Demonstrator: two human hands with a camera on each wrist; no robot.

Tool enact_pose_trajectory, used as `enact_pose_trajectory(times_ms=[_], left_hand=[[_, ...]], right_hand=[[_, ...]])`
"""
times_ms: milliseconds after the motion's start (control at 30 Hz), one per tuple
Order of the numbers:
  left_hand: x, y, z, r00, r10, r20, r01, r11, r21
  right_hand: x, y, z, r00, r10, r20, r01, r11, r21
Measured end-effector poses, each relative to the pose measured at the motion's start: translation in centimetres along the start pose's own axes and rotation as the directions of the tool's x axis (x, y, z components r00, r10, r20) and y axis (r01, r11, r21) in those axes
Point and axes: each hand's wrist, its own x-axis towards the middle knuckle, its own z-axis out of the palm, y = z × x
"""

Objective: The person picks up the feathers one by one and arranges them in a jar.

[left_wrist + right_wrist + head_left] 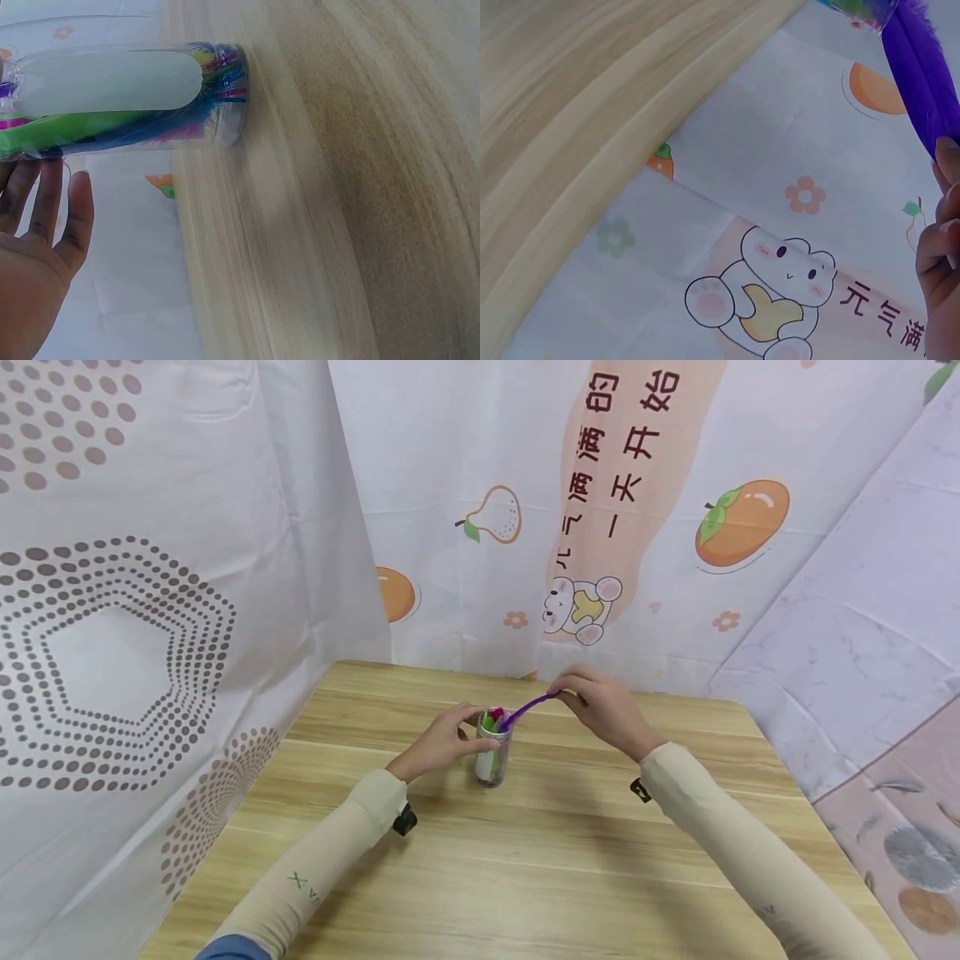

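A clear plastic jar point(491, 767) with a pale label stands on the table, packed with colored feathers point(82, 133), green, blue and pink among them. My left hand point(450, 739) holds the jar near its top, thumb in front and fingers behind. In the left wrist view, part of the left hand point(45, 232) shows beside the jar point(105, 82). My right hand point(600, 706) pinches the tip of a purple feather point(531, 703), whose other end is at the jar's mouth. The right wrist view shows this feather point(922, 75) between the thumb and fingers of the right hand point(941, 240).
The wooden table point(480, 877) reaches back to a printed curtain point(465, 435) with fruit, a bear and lettering. A dotted curtain point(300, 568) hangs along the left side, and a marbled cloth point(847, 585) along the right.
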Motion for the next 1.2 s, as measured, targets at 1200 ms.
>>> enact_pose_trajectory(times_ms=[1200], left_hand=[[0.1, -0.1, 0.0, 1.0, -0.005, 0.012, 0.005, 0.998, -0.057]], right_hand=[[1.5, -2.1, 6.6, 0.966, -0.1, 0.24, 0.1, 0.995, 0.01]])
